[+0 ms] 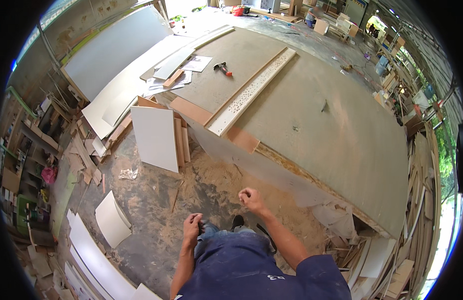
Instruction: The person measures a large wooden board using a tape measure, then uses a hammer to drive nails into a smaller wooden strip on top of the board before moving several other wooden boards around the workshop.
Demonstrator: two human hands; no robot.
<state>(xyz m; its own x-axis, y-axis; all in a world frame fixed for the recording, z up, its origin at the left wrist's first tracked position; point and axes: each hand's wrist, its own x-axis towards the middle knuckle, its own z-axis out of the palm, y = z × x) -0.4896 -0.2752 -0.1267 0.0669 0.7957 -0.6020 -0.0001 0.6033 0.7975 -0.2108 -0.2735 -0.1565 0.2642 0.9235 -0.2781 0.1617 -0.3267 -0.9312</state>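
My left hand (192, 225) hangs low in front of my body, fingers curled; a dark shape shows beside it, and whether the hand holds anything is hidden. My right hand (252, 200) is raised further forward, bent at the wrist, its fingers curled in; anything inside them is too small to make out. Neither hand touches the large workbench (316, 120) ahead. On that bench lie a long white strip (251, 92) full of small holes and a hammer (223, 69) with a black and orange handle. White-faced panels (154, 137) stand upright on the floor by its left corner.
Sawdust (206, 185) covers the floor around my feet. White boards (96, 250) lie at the lower left, and a curved pale piece (113, 220) is beside them. Offcuts pile (411, 200) along the right. Papers (196, 63) lie on the bench's far left; a person (310, 17) is far off.
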